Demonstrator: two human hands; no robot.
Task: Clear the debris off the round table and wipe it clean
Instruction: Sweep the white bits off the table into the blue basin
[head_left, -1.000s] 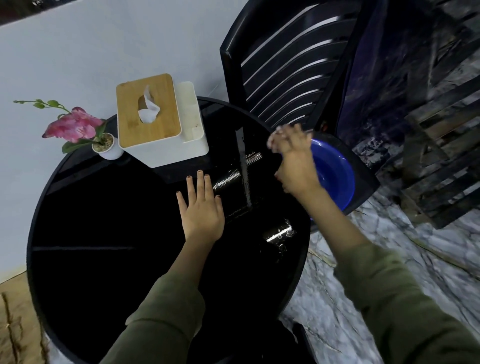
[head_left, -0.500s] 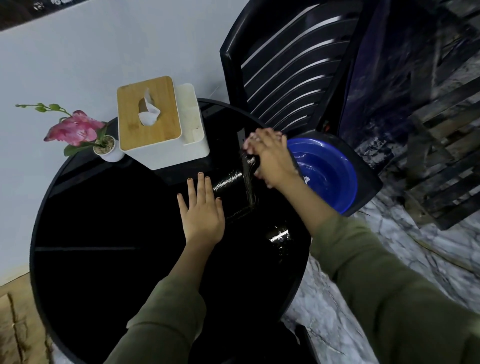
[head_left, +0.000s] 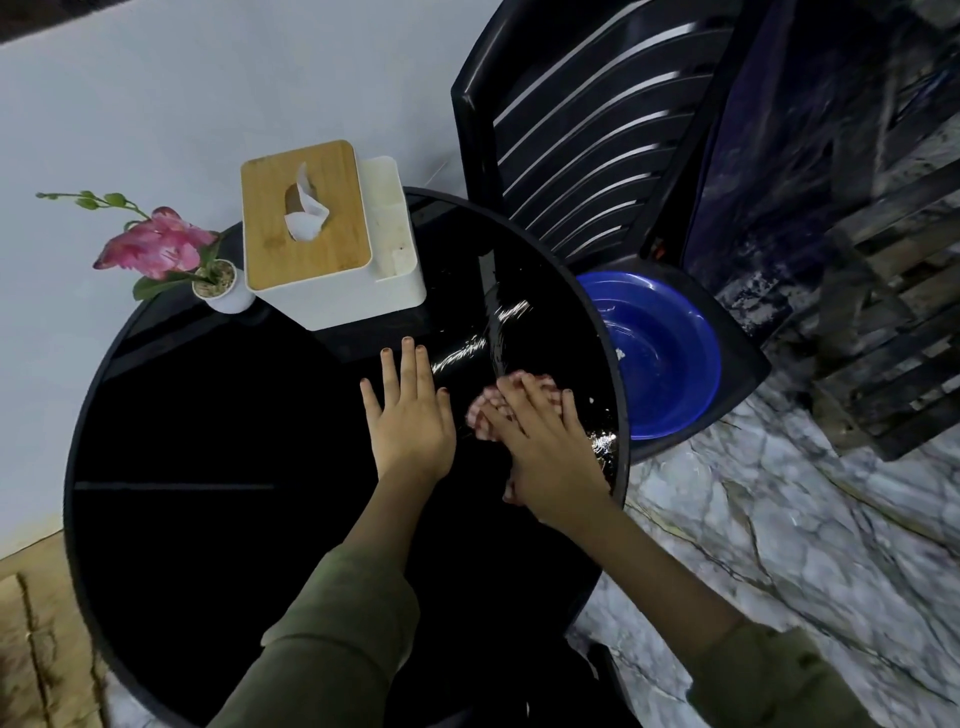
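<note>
The round table (head_left: 197, 519) has a glossy black top. My left hand (head_left: 408, 415) lies flat on it near the middle, fingers straight and spread. My right hand (head_left: 545, 447) presses a red-and-white checked cloth (head_left: 480, 410) onto the tabletop close to the right rim, fingers fairly straight on top of it. Most of the cloth is hidden under that hand. A tiny white speck (head_left: 591, 400) lies by the rim beyond my fingers.
A white tissue box with a wooden lid (head_left: 311, 218) and a small pot with a pink flower (head_left: 218, 280) stand at the table's far side by the wall. A blue basin (head_left: 665, 353) rests on a black chair (head_left: 597, 130) at the right.
My right hand came from above the blue basin leftward and down onto the tabletop with the cloth under it. My left hand stayed flat in place.
</note>
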